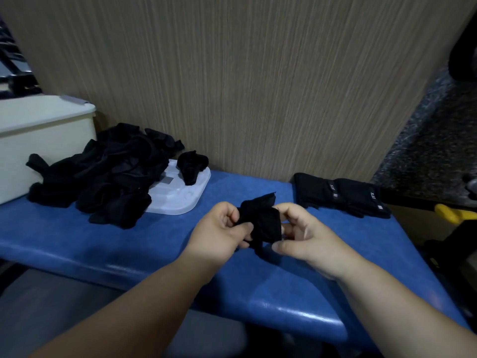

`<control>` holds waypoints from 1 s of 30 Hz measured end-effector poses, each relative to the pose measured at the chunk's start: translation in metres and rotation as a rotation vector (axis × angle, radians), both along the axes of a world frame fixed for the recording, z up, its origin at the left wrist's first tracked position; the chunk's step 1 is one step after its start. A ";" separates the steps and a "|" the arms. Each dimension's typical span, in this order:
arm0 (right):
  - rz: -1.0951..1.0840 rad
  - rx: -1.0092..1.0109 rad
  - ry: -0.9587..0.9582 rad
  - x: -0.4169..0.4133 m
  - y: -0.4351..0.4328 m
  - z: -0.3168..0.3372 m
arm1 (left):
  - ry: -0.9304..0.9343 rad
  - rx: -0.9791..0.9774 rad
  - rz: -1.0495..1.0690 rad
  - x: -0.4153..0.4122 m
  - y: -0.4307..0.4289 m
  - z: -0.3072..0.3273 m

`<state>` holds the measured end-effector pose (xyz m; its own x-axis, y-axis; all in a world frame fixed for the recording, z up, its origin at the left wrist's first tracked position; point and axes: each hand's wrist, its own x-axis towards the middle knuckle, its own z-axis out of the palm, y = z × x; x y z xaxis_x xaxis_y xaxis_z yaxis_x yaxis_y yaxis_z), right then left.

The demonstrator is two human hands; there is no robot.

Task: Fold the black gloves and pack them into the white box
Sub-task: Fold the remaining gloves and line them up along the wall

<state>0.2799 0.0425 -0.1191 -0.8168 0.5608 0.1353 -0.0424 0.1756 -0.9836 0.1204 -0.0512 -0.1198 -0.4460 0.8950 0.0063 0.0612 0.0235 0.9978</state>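
Note:
A crumpled black glove (263, 222) hangs between both hands above the blue table (129, 244). My left hand (219, 233) pinches its left side and my right hand (304, 236) grips its right side. A heap of loose black gloves (103, 174) lies at the left, partly on a white lid (180, 195). One more bunched glove (192, 165) sits on that lid. The white box (44, 140) stands at the far left, behind the heap. Flat folded black gloves (343, 195) lie at the right of the table.
A wood-grain wall panel (245, 86) rises right behind the table. A yellow object (454, 214) and dark floor show past the table's right edge. The table's front edge runs just under my forearms.

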 end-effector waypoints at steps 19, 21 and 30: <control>-0.379 0.201 0.014 -0.001 0.000 0.002 | -0.024 -0.012 0.023 0.010 -0.004 0.005; -0.498 0.350 -0.058 -0.001 -0.001 0.001 | 0.022 0.003 -0.011 0.013 -0.004 0.003; -0.578 0.684 -0.095 0.006 0.002 0.003 | -0.006 -0.075 -0.103 0.013 -0.005 0.003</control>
